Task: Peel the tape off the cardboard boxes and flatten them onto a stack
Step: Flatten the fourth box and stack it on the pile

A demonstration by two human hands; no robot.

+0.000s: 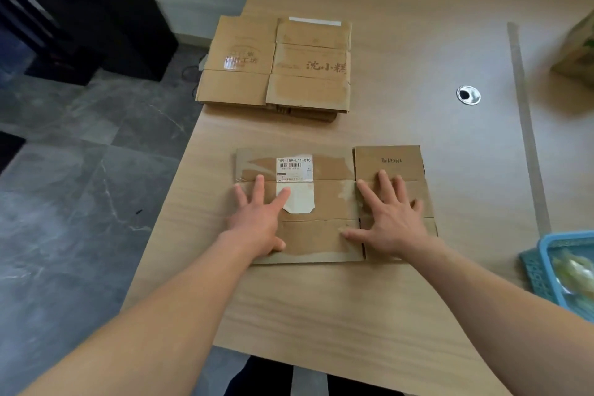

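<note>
A flattened cardboard box (324, 199) lies on the wooden table (337, 305) in front of me, with a white shipping label (294, 167) on its left half. My left hand (260, 219) presses flat on the box's left part, fingers spread, one fingertip on the label's blank lower part. My right hand (390, 219) presses flat on the right part, fingers spread across the fold. Farther back, a stack of flattened boxes (276, 64) rests at the table's left edge, with a white tape strip (315, 21) at its far side.
A round metal cable hole (468, 95) sits in the table at right. A blue plastic basket (565, 270) with pale contents stands at the right edge. Part of another box (578, 51) shows at far right. Grey tiled floor (70, 202) drops off to the left.
</note>
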